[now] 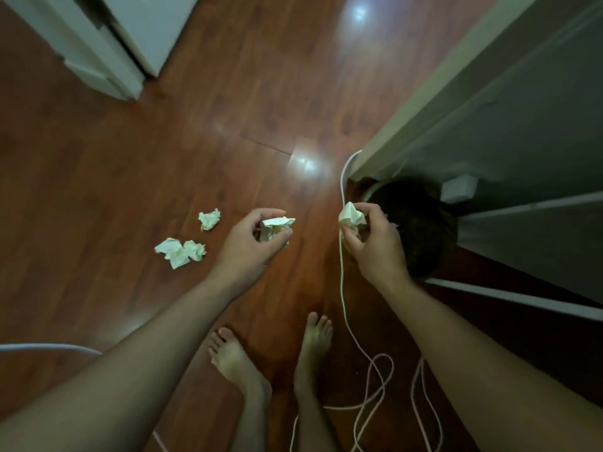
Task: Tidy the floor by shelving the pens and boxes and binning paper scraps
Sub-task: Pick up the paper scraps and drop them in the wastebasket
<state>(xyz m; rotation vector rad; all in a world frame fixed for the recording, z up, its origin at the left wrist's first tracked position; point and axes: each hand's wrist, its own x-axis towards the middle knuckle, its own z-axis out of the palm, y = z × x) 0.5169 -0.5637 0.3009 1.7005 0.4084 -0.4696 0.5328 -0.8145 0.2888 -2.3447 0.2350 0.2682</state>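
Both hands are loaded: left hand (251, 243) clutches one crumpled white paper ball (276, 227), right hand (372, 238) pinches another crumpled white scrap (350, 216).

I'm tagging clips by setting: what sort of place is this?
Probably a room in a home: a glossy wood-laminate floor, the person's bare feet standing on it, and a loose white cable trailing across it.

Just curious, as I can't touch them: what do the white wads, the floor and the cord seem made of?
Wads: paper, matte, judging by sharp crumpled creases. Floor: wood or wood-look laminate, glossy, with plank seams and lamp glare. Cord: probably plastic-sheathed cable, smooth and white; too thin to be sure.
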